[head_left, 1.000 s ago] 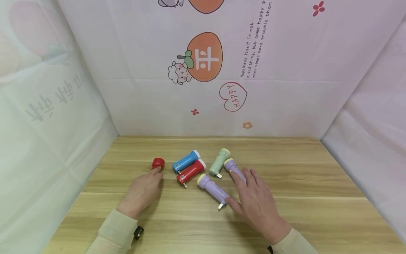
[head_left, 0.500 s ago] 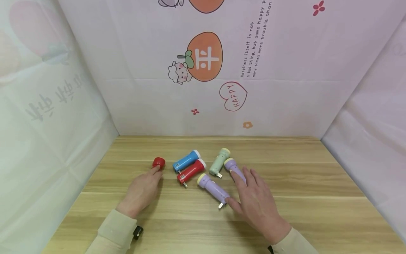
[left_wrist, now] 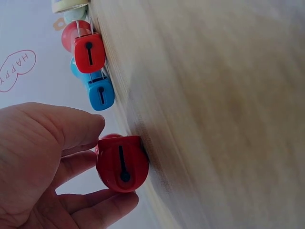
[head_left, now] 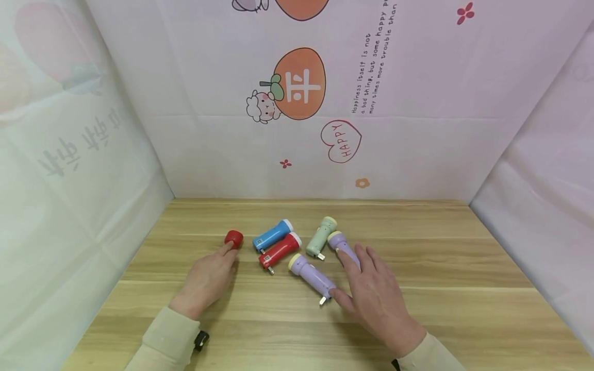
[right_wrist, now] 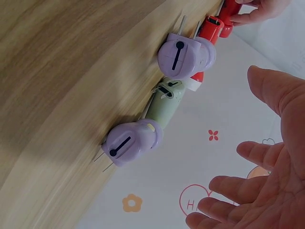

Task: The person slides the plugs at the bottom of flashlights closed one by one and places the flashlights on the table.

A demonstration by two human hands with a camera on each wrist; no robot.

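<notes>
On the left side of the wooden table, my left hand (head_left: 206, 281) grips a red flashlight (head_left: 234, 238); in the head view only its rounded head shows beyond the fingers. The left wrist view shows thumb and fingers around this flashlight's red body (left_wrist: 125, 164), its slotted end facing the camera. My right hand (head_left: 378, 296) hovers with spread fingers and holds nothing. Two purple flashlights lie nearest it: one (head_left: 312, 277) by the thumb, the other (head_left: 342, 245) partly hidden behind the fingers. The right wrist view shows a gap between palm and flashlights.
Mid-table lie a blue flashlight (head_left: 273, 235), a second red flashlight (head_left: 280, 251) right beside it, and a pale green flashlight (head_left: 321, 238). Metal plug prongs stick out from several of them. A printed white cloth (head_left: 209, 154) stands behind the table and along both sides.
The red flashlight in my left hand has shifted slightly to the right and turned a little. My right hand and the other flashlights have stayed put.
</notes>
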